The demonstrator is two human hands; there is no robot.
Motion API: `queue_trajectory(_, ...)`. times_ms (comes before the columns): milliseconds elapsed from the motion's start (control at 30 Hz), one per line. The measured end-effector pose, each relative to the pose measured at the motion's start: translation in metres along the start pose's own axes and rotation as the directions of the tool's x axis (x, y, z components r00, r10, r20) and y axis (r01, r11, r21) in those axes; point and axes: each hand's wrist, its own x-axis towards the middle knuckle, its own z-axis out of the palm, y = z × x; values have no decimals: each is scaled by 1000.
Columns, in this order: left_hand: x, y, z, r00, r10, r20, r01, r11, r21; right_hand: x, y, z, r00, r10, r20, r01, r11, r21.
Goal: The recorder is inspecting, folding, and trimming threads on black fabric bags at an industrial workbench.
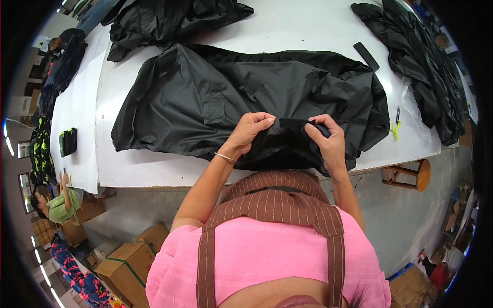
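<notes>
A large black garment (169,102) of thin, shiny fabric lies spread on the white table in front of me, with small square patches sewn on it. My right hand (328,141) is closed on a flat black fabric tab (291,122), thumb on top, with bunched dark fabric under the fingers. The tab's free end points toward my left hand (250,134). That hand is closed in a pinch, thumb against forefinger, just left of the tab's end. Whatever lies between its fingertips is too small to make out.
More black garments lie piled at the back left (154,23) and far right (426,66). A loose black strip (366,56) and thread snips with a yellow tie (396,126) lie to the right. A wooden stool (422,175), cardboard boxes (123,269) and another person (61,205) are nearby.
</notes>
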Motion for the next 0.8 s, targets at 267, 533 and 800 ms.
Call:
queue_trajectory(267,0,3,3,999,-27,-18,26,998,-65,1,11,23,963,-258,79,268,947,-177)
queue_trajectory(533,2,-11,3,998,38,-47,-37,999,15,-2,12,43,950,-289,118,306,782,-543)
queue_trajectory(800,2,-20,6,996,31,-78,-28,999,36,-2,8,28,939,-255,230,342,745,-573)
